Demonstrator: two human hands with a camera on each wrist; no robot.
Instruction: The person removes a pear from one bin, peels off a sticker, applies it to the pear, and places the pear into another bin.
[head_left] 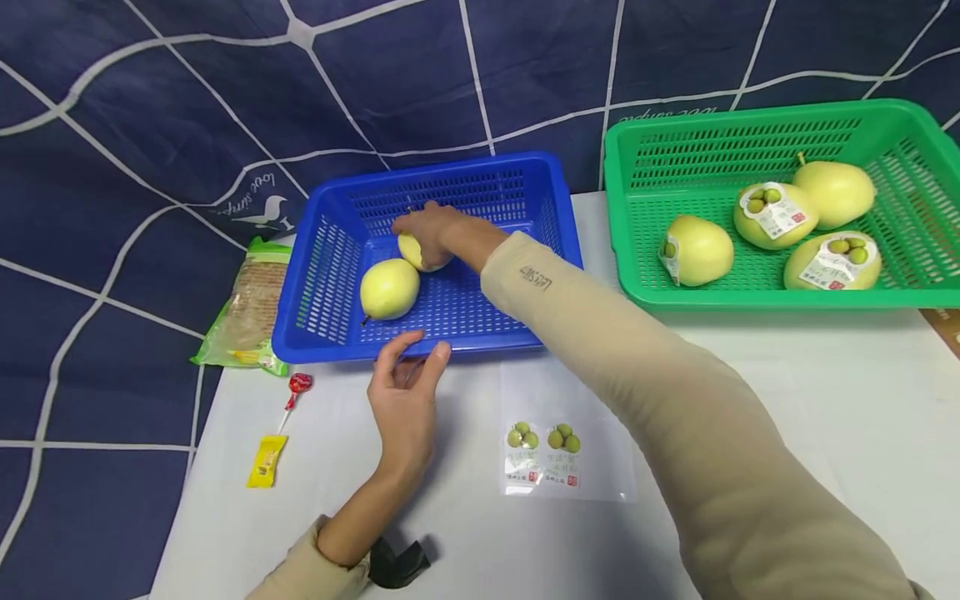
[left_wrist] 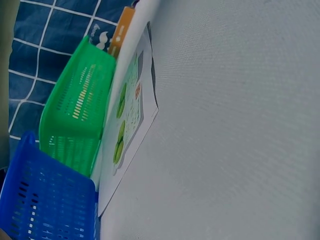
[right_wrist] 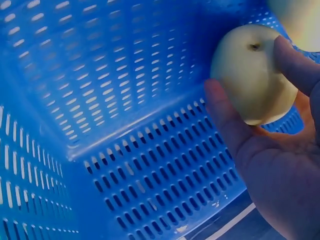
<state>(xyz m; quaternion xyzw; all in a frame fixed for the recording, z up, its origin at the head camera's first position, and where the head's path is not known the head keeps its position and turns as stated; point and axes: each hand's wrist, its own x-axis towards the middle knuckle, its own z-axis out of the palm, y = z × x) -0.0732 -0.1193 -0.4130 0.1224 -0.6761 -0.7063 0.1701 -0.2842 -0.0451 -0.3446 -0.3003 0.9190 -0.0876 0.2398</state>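
Inside the blue basket (head_left: 480, 321), my right hand (head_left: 438, 233) grips a pale yellow pear (right_wrist: 252, 80) from above, its thumb and fingers round the sides. A second pear (head_left: 389, 289) lies beside it on the basket floor, with its stem toward the front left. My left hand (head_left: 405, 408) is at the basket's front rim, fingers loosely bent and fingertips right at the edge, holding nothing. In front of the basket, a clear sheet with two pear-picture stickers (head_left: 542, 454) lies on the white table.
A green basket (head_left: 757, 297) at the right holds several pears, some with stickers (head_left: 772, 210). Left of the blue basket lie a packaged snack (head_left: 251, 304), a red lollipop (head_left: 300, 383) and a yellow packet (head_left: 266, 461). A black object (head_left: 397, 567) is by the left sleeve.
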